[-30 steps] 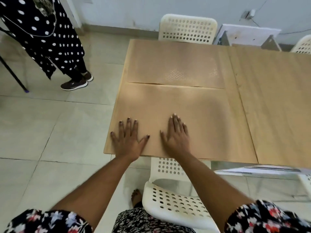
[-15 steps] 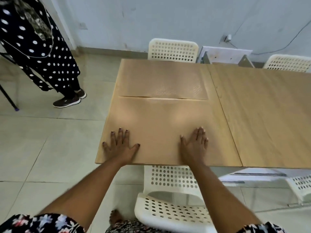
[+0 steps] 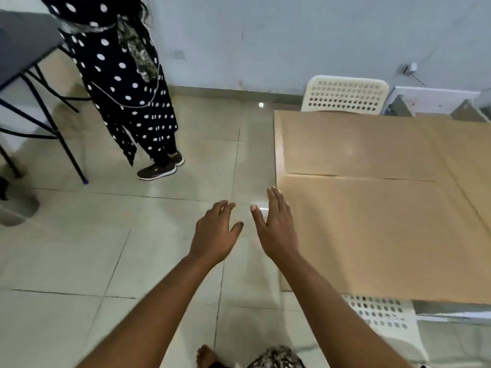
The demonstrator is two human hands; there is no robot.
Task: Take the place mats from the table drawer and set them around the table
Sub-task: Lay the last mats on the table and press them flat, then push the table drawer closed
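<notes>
Two tan place mats lie flat on the wooden table (image 3: pixel 467 160): the near mat (image 3: pixel 377 235) at the table's front left corner and the far mat (image 3: pixel 356 144) behind it, their edges meeting in a seam. My left hand (image 3: pixel 214 232) hovers over the floor left of the table, fingers loosely spread, holding nothing. My right hand (image 3: pixel 276 224) is lifted at the near mat's left edge, palm turned inward, fingers straight and empty. No drawer is visible.
A person in a dark polka-dot dress (image 3: pixel 125 83) stands on the tiled floor at the left. A dark folding table (image 3: pixel 24 46) is at the far left. White perforated chairs sit at the far side (image 3: pixel 345 95) and near side (image 3: pixel 380 312) of the table.
Both hands have lifted off the near mat and swung left, past the table's left edge. The view has turned left, showing more floor and the standing person.
</notes>
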